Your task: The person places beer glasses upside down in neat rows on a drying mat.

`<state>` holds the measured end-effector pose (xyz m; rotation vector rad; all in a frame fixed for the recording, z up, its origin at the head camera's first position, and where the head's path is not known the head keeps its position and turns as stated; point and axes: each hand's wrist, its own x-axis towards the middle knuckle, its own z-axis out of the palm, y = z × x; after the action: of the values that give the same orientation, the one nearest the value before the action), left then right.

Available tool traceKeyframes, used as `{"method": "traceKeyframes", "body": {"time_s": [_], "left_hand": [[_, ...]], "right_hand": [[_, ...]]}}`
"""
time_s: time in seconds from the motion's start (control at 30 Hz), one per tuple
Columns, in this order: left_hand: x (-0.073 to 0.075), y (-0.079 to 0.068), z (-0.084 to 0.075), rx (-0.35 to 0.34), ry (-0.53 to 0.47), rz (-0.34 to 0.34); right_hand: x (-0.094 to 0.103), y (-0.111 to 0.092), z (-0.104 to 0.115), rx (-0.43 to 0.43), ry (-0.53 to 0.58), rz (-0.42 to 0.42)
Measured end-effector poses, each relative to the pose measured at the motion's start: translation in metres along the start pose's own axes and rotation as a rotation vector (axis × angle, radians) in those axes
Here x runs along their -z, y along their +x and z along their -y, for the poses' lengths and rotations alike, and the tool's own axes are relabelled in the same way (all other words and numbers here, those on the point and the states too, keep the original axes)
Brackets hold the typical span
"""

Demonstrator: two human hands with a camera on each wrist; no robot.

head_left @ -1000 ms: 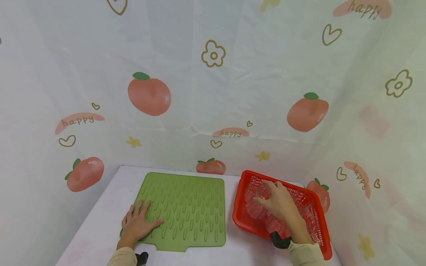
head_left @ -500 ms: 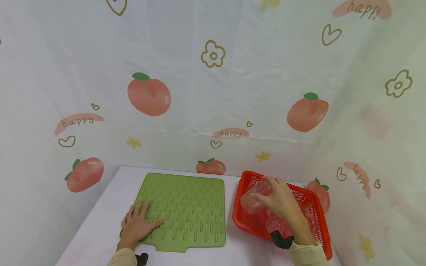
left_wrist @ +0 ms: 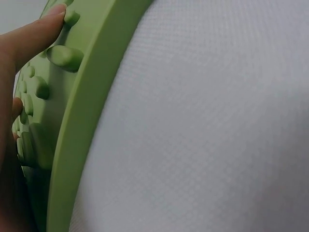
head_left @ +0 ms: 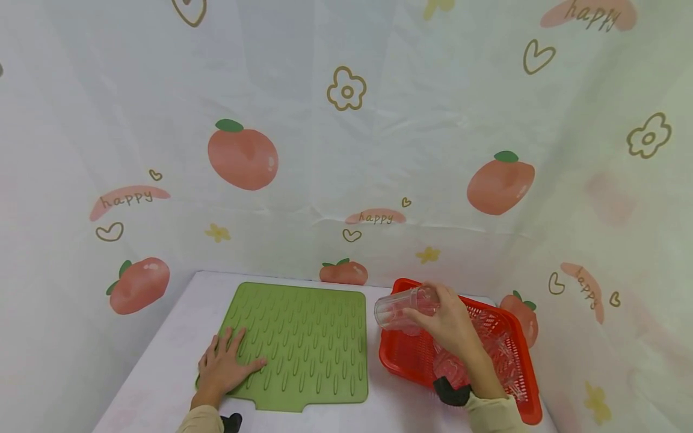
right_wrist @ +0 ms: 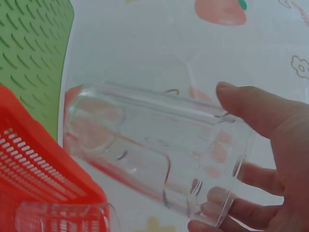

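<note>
A clear drinking glass is tilted almost onto its side above the left rim of the red basket. My right hand grips it near one end, thumb on one side and fingers curled round the other, as the right wrist view shows with the glass. Over on the left, my left hand rests with spread fingers on the left edge of the green ridged mat. The left wrist view catches only part of that hand, beside the mat's raised bumps.
More clear glasses lie in the basket, partly hidden by the right arm; one glass shows near its wall. A strip of white table separates mat and basket. A fruit-printed curtain hangs behind the table.
My right hand has lifted the glass from among the others in the basket and tipped it leftward over the rim. The left hand has stayed on the mat.
</note>
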<state>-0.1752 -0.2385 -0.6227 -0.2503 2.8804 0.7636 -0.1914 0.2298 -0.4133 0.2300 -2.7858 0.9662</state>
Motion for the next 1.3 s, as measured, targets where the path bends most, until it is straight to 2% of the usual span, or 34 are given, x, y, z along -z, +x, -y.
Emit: {"method": "traceKeyframes", "body": {"time_s": [0.17,0.33,0.6,0.77,1.1,1.3], "left_hand": [[0.0,-0.001,0.0,0.002,0.001,0.011],[-0.001,-0.001,0.0,0.002,-0.006,0.016],[-0.003,-0.002,0.002,-0.019,-0.029,-0.013],[-0.005,-0.002,0.004,-0.02,-0.028,-0.009],[-0.001,0.0,0.006,-0.038,-0.032,-0.019],[0.0,0.001,0.004,-0.031,-0.031,0.009]], "right_hand": [[-0.004,0.002,-0.002,0.0,0.123,-0.003],[-0.009,0.004,-0.002,-0.014,0.259,0.041],[-0.019,0.009,-0.005,-0.11,0.418,0.128],[-0.028,0.011,-0.008,-0.18,0.497,0.147],[-0.053,0.02,0.003,-0.183,0.642,0.093],[-0.065,0.023,0.011,-0.208,0.707,0.079]]}}
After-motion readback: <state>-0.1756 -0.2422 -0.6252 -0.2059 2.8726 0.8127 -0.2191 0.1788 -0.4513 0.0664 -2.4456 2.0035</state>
